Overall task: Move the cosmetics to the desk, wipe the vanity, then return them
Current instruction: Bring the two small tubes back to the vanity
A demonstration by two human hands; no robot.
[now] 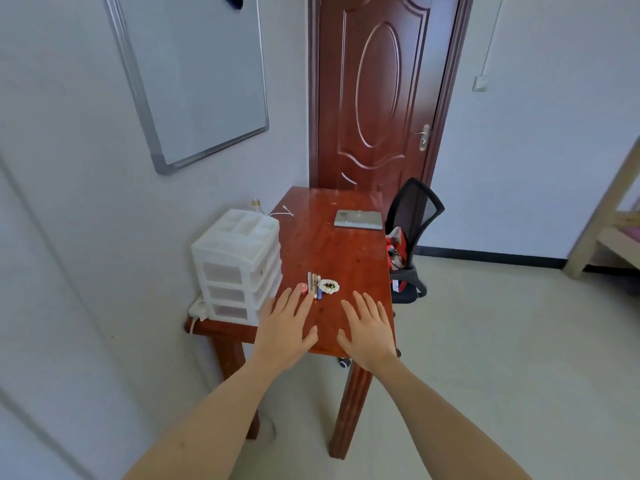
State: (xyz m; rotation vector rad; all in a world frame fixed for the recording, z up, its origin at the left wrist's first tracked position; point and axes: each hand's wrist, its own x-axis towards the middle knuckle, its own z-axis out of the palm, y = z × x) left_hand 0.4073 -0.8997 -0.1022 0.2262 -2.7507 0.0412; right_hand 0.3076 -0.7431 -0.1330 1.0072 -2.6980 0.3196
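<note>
While reaching over the red table, both hands empty, fingers spread flat: left hand, right hand; cosmetics clustered just beyond left fingertips, beside white drawer organizer; likely gathering step; next, curl round the small pieces.

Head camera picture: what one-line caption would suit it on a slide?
Both open hands, left and right, reach over a red wooden table toward small cosmetics beside a white drawer organizer.

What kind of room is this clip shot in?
Probably a bedroom or dorm room: a wooden table against the wall, a mesh office chair, and part of a bed frame at the right edge.
</note>
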